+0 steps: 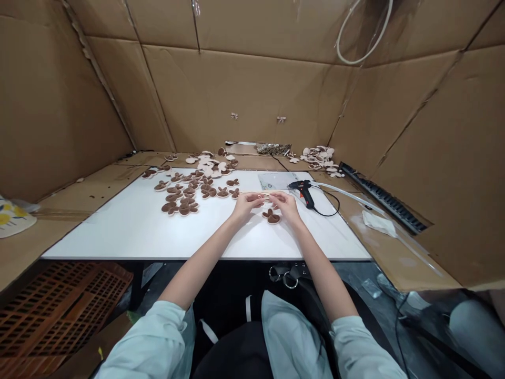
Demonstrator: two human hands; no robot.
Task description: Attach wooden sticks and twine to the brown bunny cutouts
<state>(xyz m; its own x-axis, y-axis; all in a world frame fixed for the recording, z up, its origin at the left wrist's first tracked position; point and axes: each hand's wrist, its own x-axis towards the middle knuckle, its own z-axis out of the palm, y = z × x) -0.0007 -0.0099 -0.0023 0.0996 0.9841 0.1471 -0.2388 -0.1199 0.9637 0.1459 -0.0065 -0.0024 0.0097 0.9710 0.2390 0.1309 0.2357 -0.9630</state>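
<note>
My left hand and my right hand meet above the white board, their fingertips pinched together. Between them runs a thin pale cord, looped near the fingertips; its exact form is too small to make out. Just below the fingers lies a brown bunny-shaped felt patch with a pale edge. Another patch behind it is partly hidden by my hands. To the right of my right hand, a black glue gun with an orange trigger rests on its side, a clear glue stick out of its back.
Several brown bunny patches spread over the board's left half, with pale ones behind. More pale patches pile at the back right. A clear plastic bag lies beside the glue gun. Cardboard walls surround the white board.
</note>
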